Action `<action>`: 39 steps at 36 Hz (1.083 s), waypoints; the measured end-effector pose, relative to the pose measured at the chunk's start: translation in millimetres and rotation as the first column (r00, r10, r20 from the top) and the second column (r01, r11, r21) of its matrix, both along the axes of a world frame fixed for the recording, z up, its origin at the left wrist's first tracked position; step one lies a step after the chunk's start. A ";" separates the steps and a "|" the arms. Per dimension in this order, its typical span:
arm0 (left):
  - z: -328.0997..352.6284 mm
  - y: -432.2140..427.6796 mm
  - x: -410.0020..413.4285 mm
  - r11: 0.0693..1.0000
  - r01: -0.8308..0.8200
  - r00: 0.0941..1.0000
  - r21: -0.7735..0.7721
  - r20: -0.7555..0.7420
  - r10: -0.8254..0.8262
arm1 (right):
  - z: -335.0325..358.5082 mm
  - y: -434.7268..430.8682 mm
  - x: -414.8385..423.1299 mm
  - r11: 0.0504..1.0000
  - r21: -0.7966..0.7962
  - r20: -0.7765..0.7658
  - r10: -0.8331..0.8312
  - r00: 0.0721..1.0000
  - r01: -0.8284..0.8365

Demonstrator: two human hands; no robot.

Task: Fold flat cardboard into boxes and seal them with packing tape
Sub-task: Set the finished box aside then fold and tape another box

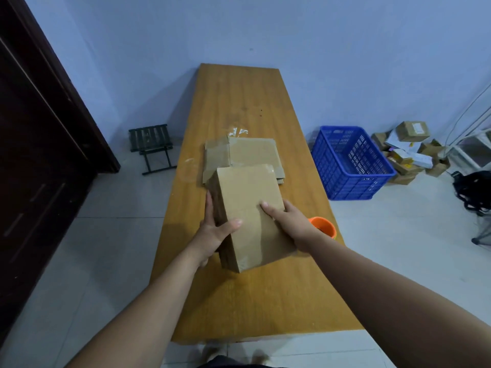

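Readable text: none anywhere in the view.
Plain brown folded cardboard box (249, 216): bare faces, no print or label showing.
Flat brown cardboard sheets (244, 155): unprinted; only clear tape scraps on them.
Blue slatted plastic crate (350, 163): a small raised mark on its near rim, too small to read.
Small brown cardboard parcel on the floor pile (413, 130): a pale shipping label on its top, lettering too small and blurred to read.
White packets in the floor pile (414, 155): yellow and dark patches that may be print, illegible.
Orange plastic tape dispenser (322, 226): no marking visible.
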State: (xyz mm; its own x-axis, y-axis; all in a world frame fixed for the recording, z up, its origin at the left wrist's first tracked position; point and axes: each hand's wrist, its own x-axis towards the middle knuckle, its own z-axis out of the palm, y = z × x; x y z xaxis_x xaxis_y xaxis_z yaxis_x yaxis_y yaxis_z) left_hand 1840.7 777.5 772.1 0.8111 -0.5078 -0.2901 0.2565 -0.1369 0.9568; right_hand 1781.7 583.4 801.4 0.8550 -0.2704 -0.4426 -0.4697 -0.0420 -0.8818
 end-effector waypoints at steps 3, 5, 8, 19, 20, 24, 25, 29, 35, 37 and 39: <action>-2.0 1.0 -2.5 0.995 -0.034 0.999 -0.089 -0.040 0.031 | 5.7 -3.2 1.4 0.995 0.086 0.057 0.039 0.998 -0.044; -4.4 0.3 -3.6 0.988 -0.089 0.993 -0.129 -0.086 0.079 | 10.2 -2.1 3.0 0.995 0.067 0.075 0.066 0.995 -0.071; -6.6 -1.4 -3.3 0.964 -0.225 0.969 -0.141 -0.138 0.206 | 17.8 0.2 5.9 0.986 -0.141 0.123 0.102 0.987 -0.084; 22.5 8.2 14.7 0.908 -0.420 0.907 -0.008 0.029 0.420 | 32.1 13.6 6.3 0.058 -0.981 -0.109 0.616 0.780 -0.183; 25.2 7.6 16.3 0.923 -0.385 0.921 0.012 0.062 0.384 | 33.3 15.6 6.3 -0.001 -0.984 -0.136 0.648 0.750 -0.177; 29.8 7.3 22.5 0.899 -0.423 0.904 0.110 0.121 0.410 | 35.6 24.4 8.5 -0.119 -0.983 -0.185 0.711 0.678 -0.144; 30.3 8.4 23.4 0.890 -0.430 0.900 0.151 0.152 0.409 | 35.1 26.0 8.8 -0.127 -0.984 -0.178 0.721 0.669 -0.125; 30.1 13.0 29.2 0.910 -0.308 0.950 0.278 0.149 0.275 | 29.8 36.1 7.9 -0.184 -0.976 -0.219 0.763 0.609 -0.120; 23.2 22.6 35.1 0.893 -0.240 0.971 0.380 0.097 0.220 | 13.8 61.5 -0.2 -0.116 -0.989 -0.150 0.808 0.570 -0.096; 20.0 26.1 34.5 0.858 -0.199 0.980 0.473 0.110 0.167 | 5.7 68.0 -2.2 -0.109 -0.988 -0.151 0.803 0.576 -0.107; 18.5 27.5 30.6 0.770 -0.155 0.983 0.619 0.173 0.059 | -1.3 71.6 -4.5 -0.092 -0.987 -0.152 0.801 0.579 -0.131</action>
State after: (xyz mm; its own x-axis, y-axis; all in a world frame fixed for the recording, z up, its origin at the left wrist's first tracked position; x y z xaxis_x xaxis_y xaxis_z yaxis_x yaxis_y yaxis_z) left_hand 1871.3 805.0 790.5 0.9043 -0.1589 -0.3963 0.1808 -0.6984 0.6925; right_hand 1777.2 655.0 800.1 0.8863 0.4487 0.1144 0.4437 -0.8936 0.0673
